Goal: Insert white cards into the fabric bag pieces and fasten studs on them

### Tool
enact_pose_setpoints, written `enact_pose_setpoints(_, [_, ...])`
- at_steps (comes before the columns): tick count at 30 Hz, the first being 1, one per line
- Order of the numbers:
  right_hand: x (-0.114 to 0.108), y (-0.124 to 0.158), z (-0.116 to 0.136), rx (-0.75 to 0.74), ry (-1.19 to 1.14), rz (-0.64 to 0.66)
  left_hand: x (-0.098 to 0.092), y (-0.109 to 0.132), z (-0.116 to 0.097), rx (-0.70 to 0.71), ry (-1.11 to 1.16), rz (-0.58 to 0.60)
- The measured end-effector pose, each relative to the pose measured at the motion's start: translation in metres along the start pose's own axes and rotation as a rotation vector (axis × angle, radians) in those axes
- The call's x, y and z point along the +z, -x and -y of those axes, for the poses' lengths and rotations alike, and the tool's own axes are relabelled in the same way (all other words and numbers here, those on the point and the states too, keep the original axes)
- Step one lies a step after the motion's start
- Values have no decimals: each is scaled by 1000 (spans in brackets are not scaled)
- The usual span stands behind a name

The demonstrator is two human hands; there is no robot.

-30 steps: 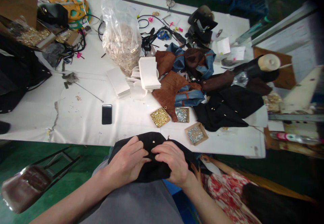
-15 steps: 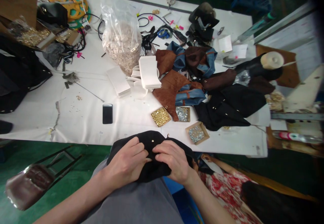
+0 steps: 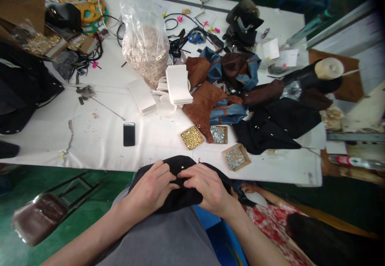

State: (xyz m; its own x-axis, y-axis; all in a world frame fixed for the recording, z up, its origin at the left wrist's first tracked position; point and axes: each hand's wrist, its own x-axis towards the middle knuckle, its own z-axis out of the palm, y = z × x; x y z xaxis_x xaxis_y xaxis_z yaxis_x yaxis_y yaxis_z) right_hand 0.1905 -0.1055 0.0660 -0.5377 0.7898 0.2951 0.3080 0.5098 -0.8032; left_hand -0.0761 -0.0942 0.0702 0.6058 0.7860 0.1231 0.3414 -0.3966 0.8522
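A piece of black fabric [image 3: 180, 200], perhaps a bag, lies against my body at the table's front edge. My left hand [image 3: 155, 186] is closed on it from the left, with thumb and fingers pinching the cloth. From the other side my right hand [image 3: 207, 186] grips the same fabric, its fingertips almost meeting the left ones. Just above the fingertips a small gold stud [image 3: 182, 167] shows on the fabric. A little metal ring [image 3: 199, 160] sticks up at its far edge. Whatever lies under the fingers is hidden.
Beyond the fabric are boxes of gold studs [image 3: 192, 138] and silver studs [image 3: 236, 158]. A phone [image 3: 129, 134], white card stacks [image 3: 177, 85], a plastic bag of parts [image 3: 146, 45] and brown suede pieces [image 3: 207, 101] lie on the table. A co-worker [image 3: 270, 218] sits at right.
My right fingers have shifted slightly left, closer to the left fingertips. The left hand stays on the black fabric with its thumb a little extended. The view has shifted slightly.
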Motion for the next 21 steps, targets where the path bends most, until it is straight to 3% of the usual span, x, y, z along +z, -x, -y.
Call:
enact_pose_setpoints(3, [5,-3,-12,55,-17,-4,2,-5,10,-108,72,0])
enact_pose_setpoints(6, [17,1,-35,176,-59,26,-1,-9,42,-350,198,35])
enact_pose_setpoints(9, [33,11,-62,329,-50,81,-7,-2,108,-682,192,20])
enact_pose_setpoints(14, [56,26,-91,482,-3,130,-23,45,244,-1095,-213,-273])
enact_pose_setpoints(17, [68,26,-96,474,-1,174,-28,68,305,-1212,-402,-352])
enact_pose_setpoints(21, [83,24,-98,408,4,195,-18,67,358,-1213,-510,-325])
